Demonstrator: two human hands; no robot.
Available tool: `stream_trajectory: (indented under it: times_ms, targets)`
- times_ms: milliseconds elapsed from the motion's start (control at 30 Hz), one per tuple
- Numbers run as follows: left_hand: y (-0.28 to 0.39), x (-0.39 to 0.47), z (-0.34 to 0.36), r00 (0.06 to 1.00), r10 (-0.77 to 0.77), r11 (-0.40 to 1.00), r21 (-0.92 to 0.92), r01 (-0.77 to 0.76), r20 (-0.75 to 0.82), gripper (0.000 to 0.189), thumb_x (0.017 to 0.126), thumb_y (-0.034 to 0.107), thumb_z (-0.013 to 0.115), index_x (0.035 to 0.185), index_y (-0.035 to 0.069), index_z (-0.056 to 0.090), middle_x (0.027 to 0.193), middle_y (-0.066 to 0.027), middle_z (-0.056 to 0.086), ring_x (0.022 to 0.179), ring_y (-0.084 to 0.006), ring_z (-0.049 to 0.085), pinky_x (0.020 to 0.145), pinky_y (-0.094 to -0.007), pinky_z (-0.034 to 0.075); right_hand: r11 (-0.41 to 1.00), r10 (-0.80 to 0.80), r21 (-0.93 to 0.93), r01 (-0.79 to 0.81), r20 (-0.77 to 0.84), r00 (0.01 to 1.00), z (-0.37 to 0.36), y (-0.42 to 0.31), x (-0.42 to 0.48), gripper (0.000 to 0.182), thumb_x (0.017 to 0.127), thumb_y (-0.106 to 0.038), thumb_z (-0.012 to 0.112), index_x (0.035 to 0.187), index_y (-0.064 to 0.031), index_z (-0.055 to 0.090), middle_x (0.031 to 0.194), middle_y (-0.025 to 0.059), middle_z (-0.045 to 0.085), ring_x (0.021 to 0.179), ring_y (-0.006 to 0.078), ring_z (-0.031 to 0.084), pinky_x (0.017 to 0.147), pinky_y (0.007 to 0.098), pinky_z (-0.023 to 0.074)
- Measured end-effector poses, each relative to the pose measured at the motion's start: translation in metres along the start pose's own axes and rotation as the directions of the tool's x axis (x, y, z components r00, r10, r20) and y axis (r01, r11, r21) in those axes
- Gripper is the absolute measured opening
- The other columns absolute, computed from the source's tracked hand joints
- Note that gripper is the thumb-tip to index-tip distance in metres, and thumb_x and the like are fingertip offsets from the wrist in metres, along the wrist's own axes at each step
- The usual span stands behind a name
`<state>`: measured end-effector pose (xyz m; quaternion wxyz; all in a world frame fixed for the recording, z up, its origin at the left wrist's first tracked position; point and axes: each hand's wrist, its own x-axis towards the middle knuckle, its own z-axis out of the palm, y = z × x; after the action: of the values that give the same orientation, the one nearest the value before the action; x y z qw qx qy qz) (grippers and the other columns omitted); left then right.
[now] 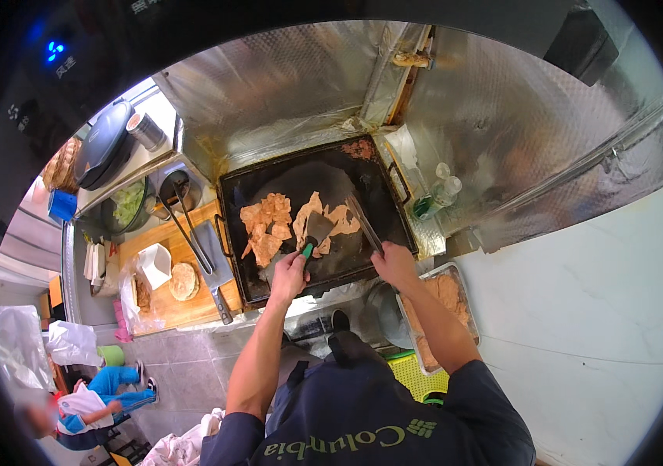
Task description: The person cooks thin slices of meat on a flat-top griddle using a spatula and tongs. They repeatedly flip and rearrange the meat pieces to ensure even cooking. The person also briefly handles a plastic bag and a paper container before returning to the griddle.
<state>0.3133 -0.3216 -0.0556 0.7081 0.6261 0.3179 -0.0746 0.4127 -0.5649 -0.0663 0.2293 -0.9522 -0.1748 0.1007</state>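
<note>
My left hand (289, 278) grips a green-handled spatula (321, 226), its blade resting over thin slices of cooked meat (308, 211) in the middle of a dark square griddle pan (261, 169). In my right hand (394, 265) is a long metal scraper (364, 224), slanted with its far end by the right edge of the same meat. A larger heap of browned meat (266, 224) lies on the pan's left part. Small reddish bits (358, 149) sit in its far right corner. The pan has side handles.
Left stands a wooden board (209, 303) with a flatbread (184, 282), a paper bag (155, 265), tongs (188, 233) and a broad metal turner (213, 256). Right are bottles (437, 195) and a tray of raw-looking meat (445, 300). Foil-covered walls (296, 87) enclose the pan. A person (95, 408) sits lower left.
</note>
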Motion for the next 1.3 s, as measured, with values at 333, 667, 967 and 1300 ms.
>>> stream_trajectory:
  times_ms: [333, 667, 967, 1300]
  targets:
    - [0.007, -0.031, -0.036, 0.999, 0.053, 0.998, 0.044, -0.052, -0.010, 0.034, 0.097, 0.023, 0.046, 0.121, 0.000, 0.056, 0.058, -0.0032, 0.052, 0.040, -0.0087, 0.040, 0.038, -0.0233, 0.029, 0.999, 0.027, 0.023, -0.027, 0.014, 1.000, -0.008, 0.032, -0.070, 0.031, 0.082, -0.031, 0.058, 0.084, -0.0002, 0.056, 0.071, 0.0236, 0.062, 0.070, 0.0431, 0.062, 0.065, 0.0524, 0.0485]
    - [0.001, -0.056, -0.077, 0.999, -0.032, 0.990, 0.138, 0.033, -0.009, 0.031, 0.096, 0.024, 0.048, 0.111, 0.000, 0.060, 0.057, -0.0026, 0.052, 0.039, -0.0081, 0.039, 0.037, -0.0233, 0.028, 0.980, 0.120, 0.160, -0.117, -0.009, 0.993, -0.001, 0.008, -0.113, 0.031, 0.082, -0.030, 0.056, 0.076, -0.0003, 0.053, 0.068, 0.0233, 0.059, 0.068, 0.0434, 0.060, 0.061, 0.0520, 0.0473]
    - [0.019, -0.042, -0.084, 0.986, 0.125, 0.836, 0.524, -0.163, 0.109, 0.031, 0.094, 0.022, 0.048, 0.108, -0.003, 0.061, 0.058, -0.0011, 0.052, 0.052, -0.0100, 0.050, 0.049, -0.0270, 0.038, 0.997, 0.058, 0.049, -0.063, 0.097, 0.994, 0.057, -0.052, -0.075, 0.028, 0.079, -0.027, 0.057, 0.084, -0.0002, 0.062, 0.076, 0.0215, 0.064, 0.074, 0.0398, 0.064, 0.069, 0.0497, 0.0508]
    - [0.004, -0.059, -0.129, 0.985, 0.175, 0.920, 0.358, -0.161, -0.006, 0.022, 0.096, 0.028, 0.051, 0.093, 0.007, 0.059, 0.061, 0.0008, 0.052, 0.046, -0.0061, 0.043, 0.041, -0.0212, 0.032, 0.841, 0.464, 0.354, -0.409, -0.083, 0.882, 0.028, -0.028, -0.208, 0.046, 0.083, -0.041, 0.061, 0.088, 0.0045, 0.058, 0.068, 0.0233, 0.062, 0.067, 0.0413, 0.063, 0.062, 0.0490, 0.0499]
